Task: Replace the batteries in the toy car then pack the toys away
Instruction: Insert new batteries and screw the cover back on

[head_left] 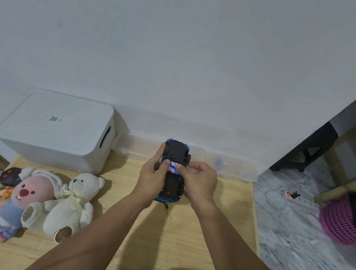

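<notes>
Blue toy car [176,155] upturned | hands half-cover batteries [174,167]; screwdriver [168,212] mostly hidden

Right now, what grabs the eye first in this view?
Both hands hold the upturned toy car mid-table, left hand gripping its side, right hand at the blue batteries. Left of them lie plush toys, with a white box behind.

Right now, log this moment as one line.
stage: battery swap | toy car: upside down | left hand: grips car | right hand: fingers on batteries | plush toys: unpacked
</notes>
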The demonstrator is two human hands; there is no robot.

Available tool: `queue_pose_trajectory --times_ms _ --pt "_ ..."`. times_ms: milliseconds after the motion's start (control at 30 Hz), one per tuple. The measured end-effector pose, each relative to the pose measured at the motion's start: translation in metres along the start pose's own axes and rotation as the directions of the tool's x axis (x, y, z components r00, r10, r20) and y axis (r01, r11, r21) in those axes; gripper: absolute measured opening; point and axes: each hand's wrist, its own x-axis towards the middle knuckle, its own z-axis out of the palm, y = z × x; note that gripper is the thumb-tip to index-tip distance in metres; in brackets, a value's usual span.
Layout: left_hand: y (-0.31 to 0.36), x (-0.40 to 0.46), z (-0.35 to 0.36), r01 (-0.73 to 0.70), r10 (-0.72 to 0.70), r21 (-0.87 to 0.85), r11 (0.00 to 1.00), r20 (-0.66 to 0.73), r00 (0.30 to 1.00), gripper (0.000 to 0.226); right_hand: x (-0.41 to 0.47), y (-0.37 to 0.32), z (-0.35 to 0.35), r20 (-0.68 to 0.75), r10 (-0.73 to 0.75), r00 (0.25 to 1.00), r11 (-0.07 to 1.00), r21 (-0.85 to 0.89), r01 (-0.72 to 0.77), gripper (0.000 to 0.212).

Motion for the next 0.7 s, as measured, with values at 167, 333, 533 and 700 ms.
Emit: queue_pose_trajectory --times_ms 167,333,533,700 --pt "-0.009 0.001 -0.003 0.052 -0.053 -0.028 0.998 -0.038 0.998 0.045 -0.001 0.006 0.006 -0.012 0.059 0.998 0.998 -0.002 -0.059 0.030" --pt "-0.016 0.002 -0.005 0.121 -0.126 -0.070 0.990 -0.068 0.990 0.043 0.005 0.016 0.009 0.055 0.091 0.994 0.996 -0.017 -0.090 0.035" --pt "-0.025 0.006 -0.017 0.209 -0.220 -0.128 0.969 -0.071 0.973 0.041 0.030 0.046 -0.011 0.075 0.094 0.993 0.992 -0.088 -0.088 0.012" --pt "-0.025 0.011 -0.024 0.246 -0.256 -0.187 0.951 -0.028 0.966 0.046 0.040 0.075 -0.024 0.160 0.013 0.987 0.848 -0.525 0.074 0.019"
